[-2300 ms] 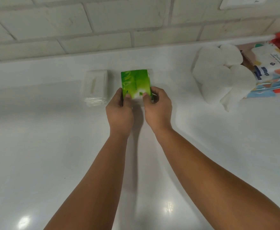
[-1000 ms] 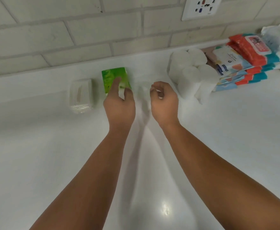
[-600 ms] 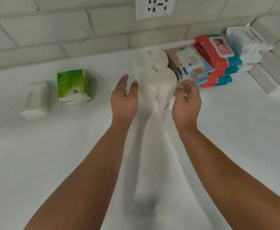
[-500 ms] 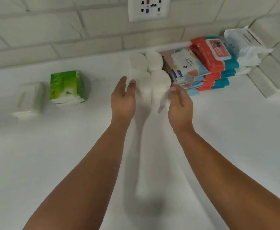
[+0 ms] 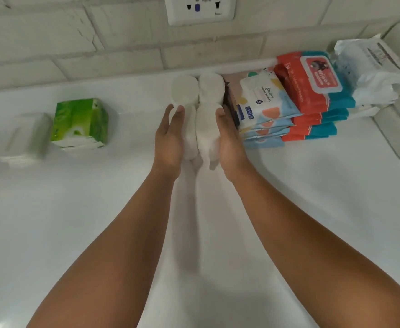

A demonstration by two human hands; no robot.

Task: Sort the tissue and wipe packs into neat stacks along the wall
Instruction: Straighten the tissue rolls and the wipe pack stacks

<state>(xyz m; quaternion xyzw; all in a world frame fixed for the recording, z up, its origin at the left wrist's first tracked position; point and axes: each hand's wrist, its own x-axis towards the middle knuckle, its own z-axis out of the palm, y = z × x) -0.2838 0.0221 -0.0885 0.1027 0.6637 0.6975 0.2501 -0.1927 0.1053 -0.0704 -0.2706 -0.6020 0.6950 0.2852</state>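
A cluster of white tissue rolls (image 5: 200, 110) stands on the white counter near the wall. My left hand (image 5: 169, 136) presses flat against its left side and my right hand (image 5: 229, 136) against its right side, so the rolls are squeezed between my palms. A green tissue pack stack (image 5: 79, 121) sits to the left, with a clear-wrapped white tissue pack (image 5: 27, 136) beside it. To the right lie stacked wipe packs: a white and blue stack (image 5: 264, 110), a red and teal stack (image 5: 310, 91) and a white crinkled pack (image 5: 369, 67).
A white brick wall with a power socket (image 5: 200, 8) runs along the back of the counter (image 5: 99, 221). A brick ledge (image 5: 397, 129) juts out at the far right, next to the wipe packs.
My hands let go of the green pack stack and moved right to the white rolls. They have now closed in on both sides of the rolls. The view shifted right.
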